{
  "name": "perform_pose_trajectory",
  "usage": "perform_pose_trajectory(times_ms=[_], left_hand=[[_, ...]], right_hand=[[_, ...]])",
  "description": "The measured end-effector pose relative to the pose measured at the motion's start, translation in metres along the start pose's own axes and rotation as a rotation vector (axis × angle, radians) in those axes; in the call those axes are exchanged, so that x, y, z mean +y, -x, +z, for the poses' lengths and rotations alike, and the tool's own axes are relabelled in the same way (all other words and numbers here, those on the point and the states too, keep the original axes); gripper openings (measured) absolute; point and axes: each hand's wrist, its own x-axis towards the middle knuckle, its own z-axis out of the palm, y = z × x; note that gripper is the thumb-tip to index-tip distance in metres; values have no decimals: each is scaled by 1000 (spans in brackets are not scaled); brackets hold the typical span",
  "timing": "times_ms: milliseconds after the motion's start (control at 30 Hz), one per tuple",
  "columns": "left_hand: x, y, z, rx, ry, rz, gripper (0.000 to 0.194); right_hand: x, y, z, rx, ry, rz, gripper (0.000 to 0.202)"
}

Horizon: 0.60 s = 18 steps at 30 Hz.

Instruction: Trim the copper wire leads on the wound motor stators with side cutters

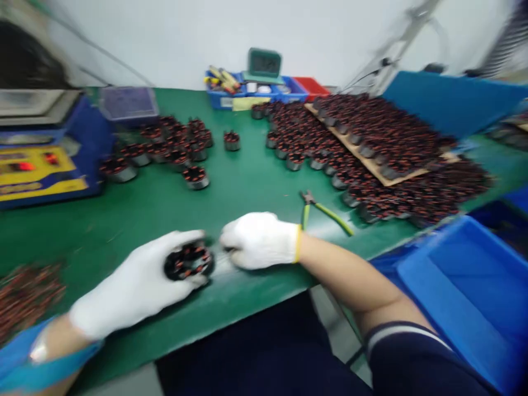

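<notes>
Where left grip [150, 272] (cloth) curls, black ring [176, 265] sits.

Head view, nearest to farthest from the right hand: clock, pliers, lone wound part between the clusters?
1. Pliers: just ahead, right of the right hand
2. Lone wound part: farther ahead, slightly left
3. Clock: at the back, by the wall

Plain off-white wall [177, 44] across top of pic, w/ thin dark cable [108, 55] upper L & metal pole [408, 38] upper R, above a green-topped worktable [247, 181] w/ soft glare nr ctr, grayish floor [330, 319] showing btm ctr.
</notes>
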Motion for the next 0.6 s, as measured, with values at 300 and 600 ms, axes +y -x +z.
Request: perform_pose_trajectory(times_ms=[300, 600], left_hand=[[6, -4, 4, 60, -36, -64, 47], [4, 1, 4, 89, 4, -87, 58]], right_hand=[[-24, -15, 45, 43, -205, 250, 93], [-11, -26, 44, -131, -171, 290, 24]])
